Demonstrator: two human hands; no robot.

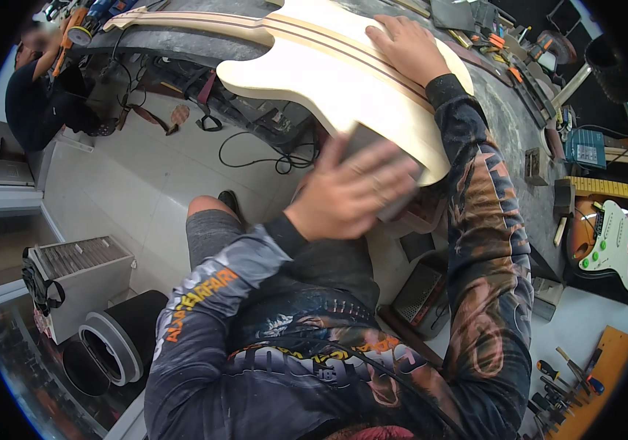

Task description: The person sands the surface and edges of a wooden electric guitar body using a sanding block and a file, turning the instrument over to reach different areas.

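An unfinished pale wood guitar body (329, 59), with dark stripes along its middle and a long neck (189, 22) pointing left, lies on the grey workbench (505, 103). My left hand (362, 191) presses a dark grey piece of sandpaper (364, 139) against the body's near rounded edge. That hand is smeared by motion, its fingers laid across the sandpaper and hiding most of it. Farther up, my right hand (408, 50) rests flat on the body's top face, fingers spread, holding nothing.
Clutter of hand tools (494, 40) covers the bench's far right. A sunburst guitar with a white pickguard (611, 242) lies at right. Below the bench are a coiled black cable (285, 161) and a small amplifier (417, 297). A co-worker (42, 95) sits far left; a black cylinder (127, 337) stands lower left.
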